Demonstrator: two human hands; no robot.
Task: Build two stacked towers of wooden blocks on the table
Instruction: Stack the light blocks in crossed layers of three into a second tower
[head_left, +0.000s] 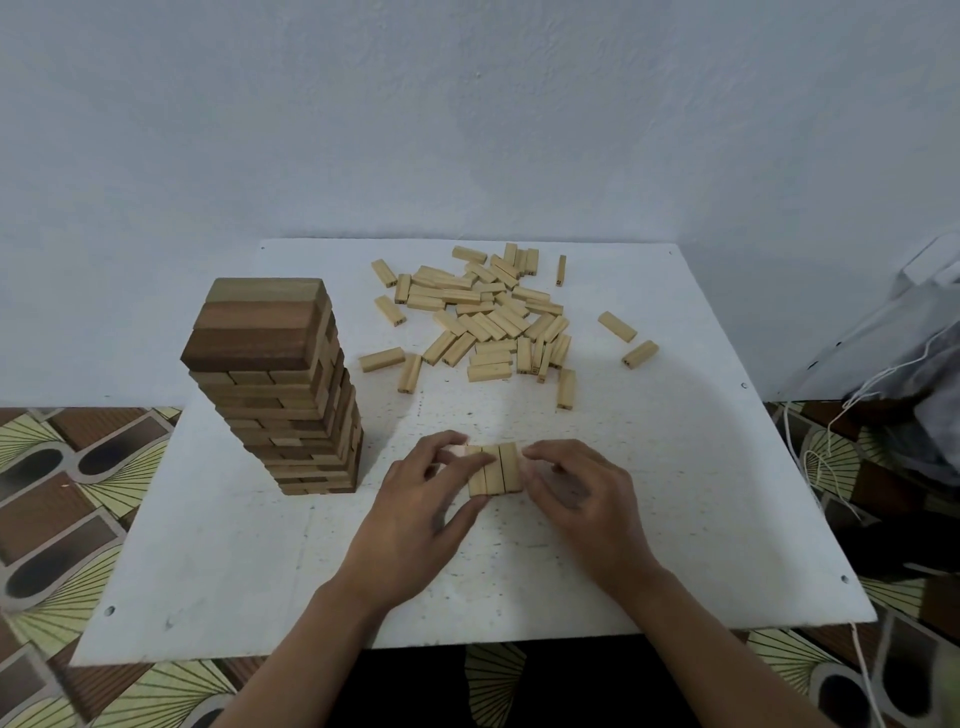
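Now, lower centre, left grip (415, 514) and right grip (582, 499) clamp the 3-block row (496, 470) from both sides; best to press evenly, squaring its ends flush.

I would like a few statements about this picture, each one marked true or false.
1. A tall tower stands left of the hands. True.
2. The loose blocks lie nearer to the person than the hands. False: they lie farther away, toward the wall.
3. The left hand and the right hand both touch a row of three blocks. True.
4. The row sits on top of the tower. False: it lies on the table.
5. The tower's top blocks are darker than the loose blocks. True.
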